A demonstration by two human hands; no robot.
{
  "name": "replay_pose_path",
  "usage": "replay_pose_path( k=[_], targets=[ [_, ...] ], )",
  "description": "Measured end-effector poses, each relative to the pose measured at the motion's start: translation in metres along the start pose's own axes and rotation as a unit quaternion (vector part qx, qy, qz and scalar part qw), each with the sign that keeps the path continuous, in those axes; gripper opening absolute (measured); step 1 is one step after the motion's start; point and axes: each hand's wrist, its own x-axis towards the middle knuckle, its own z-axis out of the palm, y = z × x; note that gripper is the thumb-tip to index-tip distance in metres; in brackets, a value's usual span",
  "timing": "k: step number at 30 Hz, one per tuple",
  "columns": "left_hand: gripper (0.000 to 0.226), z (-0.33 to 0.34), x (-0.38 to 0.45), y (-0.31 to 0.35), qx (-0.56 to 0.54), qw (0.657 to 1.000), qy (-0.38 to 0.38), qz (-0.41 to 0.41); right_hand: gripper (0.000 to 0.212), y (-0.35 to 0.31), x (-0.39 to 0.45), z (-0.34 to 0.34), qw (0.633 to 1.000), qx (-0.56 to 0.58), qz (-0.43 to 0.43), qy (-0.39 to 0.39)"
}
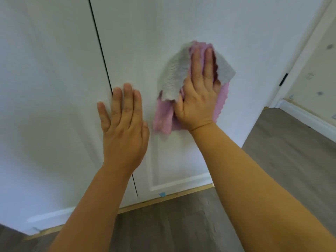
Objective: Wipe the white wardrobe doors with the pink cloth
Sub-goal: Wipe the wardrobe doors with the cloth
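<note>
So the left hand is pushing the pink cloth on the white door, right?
Not quite. The head view shows the right hand pressing the cloth on the door. The left hand lies flat and bare.

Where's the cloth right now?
In the head view the cloth is pressed flat against the right door under the right hand, right of the door gap and the left hand.
</note>
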Motion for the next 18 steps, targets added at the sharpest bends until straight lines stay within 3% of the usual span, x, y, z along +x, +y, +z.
replay_pose_path(
  k=[3, 5, 7, 11, 14, 18],
  targets=[
    [0.071, 0.003, 0.0, 0.005, 0.013, 1.0, 0.005, -0.015, 0.07, -0.009, -0.018, 0.002, 0.992, 0.017, 0.123, -0.006],
    [0.069, 0.002, -0.002, 0.007, 0.002, 1.0, 0.013, -0.018, 0.08, -0.022, -0.036, 0.002, 0.986, 0.047, 0.156, -0.044],
    [0.067, 0.002, -0.002, 0.003, -0.02, 0.999, 0.029, -0.014, 0.082, -0.033, -0.061, 0.002, 0.99, 0.055, 0.098, -0.088],
    [0.068, 0.001, -0.009, -0.002, -0.038, 0.999, 0.028, 0.005, 0.052, -0.046, -0.133, -0.001, 0.971, 0.038, -0.116, -0.205],
    [0.07, 0.0, -0.014, -0.005, -0.034, 0.999, 0.008, 0.016, 0.055, -0.04, -0.142, -0.006, 0.969, 0.035, -0.113, -0.217],
    [0.061, 0.004, -0.013, -0.003, -0.04, 0.999, 0.023, 0.016, 0.06, -0.043, -0.081, -0.006, 0.989, 0.065, -0.029, -0.133]
  ],
)
